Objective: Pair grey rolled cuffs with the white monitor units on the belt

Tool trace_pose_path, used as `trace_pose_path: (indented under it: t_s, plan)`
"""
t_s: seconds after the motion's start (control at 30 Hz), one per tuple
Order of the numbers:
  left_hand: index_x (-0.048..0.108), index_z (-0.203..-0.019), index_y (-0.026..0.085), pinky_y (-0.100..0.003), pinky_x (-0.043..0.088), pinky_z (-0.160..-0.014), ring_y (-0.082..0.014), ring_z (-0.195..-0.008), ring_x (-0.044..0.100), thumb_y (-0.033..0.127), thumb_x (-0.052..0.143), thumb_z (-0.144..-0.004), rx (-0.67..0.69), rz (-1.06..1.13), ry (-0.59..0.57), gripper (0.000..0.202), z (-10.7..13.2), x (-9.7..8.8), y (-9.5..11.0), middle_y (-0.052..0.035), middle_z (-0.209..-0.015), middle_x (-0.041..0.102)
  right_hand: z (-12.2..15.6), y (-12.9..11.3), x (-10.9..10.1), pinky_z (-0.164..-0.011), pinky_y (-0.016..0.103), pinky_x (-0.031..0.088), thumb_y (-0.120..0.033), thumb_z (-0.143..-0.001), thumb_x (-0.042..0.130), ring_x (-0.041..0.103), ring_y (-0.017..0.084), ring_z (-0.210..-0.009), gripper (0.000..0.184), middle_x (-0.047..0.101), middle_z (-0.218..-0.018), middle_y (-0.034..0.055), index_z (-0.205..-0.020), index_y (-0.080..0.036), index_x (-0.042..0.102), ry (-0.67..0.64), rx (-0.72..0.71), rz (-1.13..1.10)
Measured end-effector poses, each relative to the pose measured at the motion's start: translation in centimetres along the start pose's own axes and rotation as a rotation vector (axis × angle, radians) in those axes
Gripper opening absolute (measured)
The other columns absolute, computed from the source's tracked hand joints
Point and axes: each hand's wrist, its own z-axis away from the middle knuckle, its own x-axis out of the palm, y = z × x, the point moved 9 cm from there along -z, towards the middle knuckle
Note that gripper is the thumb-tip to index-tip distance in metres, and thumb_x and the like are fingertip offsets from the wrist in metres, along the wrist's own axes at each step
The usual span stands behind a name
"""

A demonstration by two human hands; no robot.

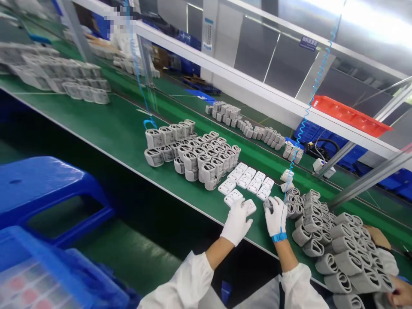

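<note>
My left hand (237, 221), in a white glove, rests on a white rectangular plastic part (249, 206) at the green bench's near edge, fingers curled over it. My right hand (277, 216), gloved with a blue wrist strap, is closed around a grey ring-shaped housing (268, 203). Rows of white plastic parts (247, 180) lie just beyond both hands. A pile of grey housings (337, 244) sits to the right of my right hand.
A larger stack of grey housings (193, 152) stands to the left on the green bench (122, 124). More grey parts (257, 128) line the far side. A blue stool (48, 189) and blue bin (48, 274) sit lower left. Another person's hand (401, 292) shows at lower right.
</note>
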Motion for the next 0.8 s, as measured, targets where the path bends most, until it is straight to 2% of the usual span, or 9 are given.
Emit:
trace_pose_path:
  t_s: [0.1, 0.23, 0.3, 0.37, 0.43, 0.5, 0.6, 0.7, 0.8]
  plan:
    - [0.051, -0.161, 0.012, -0.055, 0.041, -0.130, -0.0411, -0.155, 0.050, 0.017, 0.074, -0.090, -0.007, -0.079, -0.121, 0.074, -1.0, 1.1, 0.2, -0.0247, -0.165, 0.052, 0.9, 0.3, 0.4, -0.129, 0.065, 0.040, -0.023, -0.095, 0.059, 0.052, 0.038, -0.144, 0.053, 0.059, -0.149, 0.0212, -0.148, -0.020, 0.066, 0.061, 0.027, -0.063]
    - [0.059, -0.154, 0.011, -0.049, 0.044, -0.126, -0.0383, -0.141, 0.061, 0.010, 0.068, -0.089, 0.030, -0.176, -0.287, 0.066, -2.8, 2.5, 0.4, -0.0228, -0.148, 0.066, 1.7, 1.1, 1.2, -0.132, 0.058, 0.041, -0.028, -0.091, 0.064, 0.052, 0.035, -0.148, 0.074, 0.055, -0.152, 0.0193, -0.163, -0.020, 0.048, 0.068, 0.114, -0.191]
    - [0.061, -0.151, 0.010, -0.052, 0.047, -0.121, -0.0418, -0.135, 0.065, 0.009, 0.073, -0.081, 0.043, -0.232, -0.345, 0.070, -3.6, 3.0, 0.4, -0.0257, -0.140, 0.068, 1.8, 1.3, 1.9, -0.130, 0.057, 0.043, -0.027, -0.085, 0.067, 0.055, 0.036, -0.144, 0.073, 0.059, -0.146, 0.0176, -0.157, -0.020, 0.054, 0.005, 0.165, -0.257]
    - [0.061, -0.149, 0.008, -0.054, 0.049, -0.116, -0.0441, -0.129, 0.067, 0.010, 0.077, -0.077, 0.066, -0.291, -0.407, 0.075, -4.3, 3.5, 0.5, -0.0284, -0.136, 0.068, 1.7, 1.1, 2.4, -0.125, 0.055, 0.049, -0.023, -0.080, 0.070, 0.061, 0.035, -0.134, 0.063, 0.065, -0.136, 0.0150, -0.142, -0.020, 0.064, -0.046, 0.189, -0.312]
    - [0.061, -0.147, 0.008, -0.051, 0.052, -0.112, -0.0425, -0.124, 0.069, 0.014, 0.079, -0.077, 0.102, -0.339, -0.467, 0.073, -4.7, 3.8, 0.6, -0.0283, -0.135, 0.066, 1.6, 0.7, 2.6, -0.114, 0.049, 0.056, -0.020, -0.076, 0.071, 0.067, 0.031, -0.120, 0.048, 0.071, -0.123, 0.0108, -0.125, -0.020, 0.070, -0.057, 0.206, -0.369]
    - [0.063, -0.143, 0.011, -0.047, 0.055, -0.109, -0.0394, -0.120, 0.072, 0.020, 0.080, -0.080, 0.140, -0.378, -0.522, 0.066, -5.2, 4.0, 0.7, -0.0259, -0.134, 0.067, 1.5, 0.5, 2.8, -0.105, 0.044, 0.060, -0.020, -0.075, 0.073, 0.069, 0.028, -0.108, 0.041, 0.072, -0.114, 0.0072, -0.117, -0.020, 0.070, -0.057, 0.236, -0.421]
    - [0.067, -0.133, 0.015, -0.044, 0.058, -0.102, -0.0368, -0.114, 0.074, 0.028, 0.084, -0.081, 0.172, -0.426, -0.595, 0.056, -6.3, 4.4, 0.8, -0.0208, -0.126, 0.070, 1.3, 0.2, 2.9, -0.107, 0.045, 0.059, -0.023, -0.074, 0.078, 0.067, 0.027, -0.110, 0.053, 0.068, -0.119, 0.0065, -0.126, -0.020, 0.068, -0.029, 0.288, -0.458]
    - [0.068, -0.122, 0.018, -0.041, 0.061, -0.094, -0.0358, -0.107, 0.075, 0.027, 0.087, -0.074, 0.152, -0.460, -0.631, 0.052, -7.2, 4.9, 1.0, -0.0170, -0.119, 0.072, 0.7, -0.2, 3.0, -0.109, 0.045, 0.057, -0.023, -0.073, 0.080, 0.065, 0.027, -0.110, 0.066, 0.064, -0.120, 0.0067, -0.137, -0.022, 0.066, -0.030, 0.307, -0.464]
    - [0.066, -0.124, 0.015, -0.047, 0.060, -0.099, -0.0396, -0.113, 0.073, 0.019, 0.083, -0.072, 0.122, -0.483, -0.600, 0.055, -6.5, 5.0, 1.1, -0.0201, -0.123, 0.069, 0.0, -0.4, 3.1, -0.107, 0.042, 0.057, -0.023, -0.076, 0.078, 0.064, 0.025, -0.106, 0.057, 0.060, -0.116, 0.0057, -0.132, -0.022, 0.069, -0.044, 0.308, -0.458]
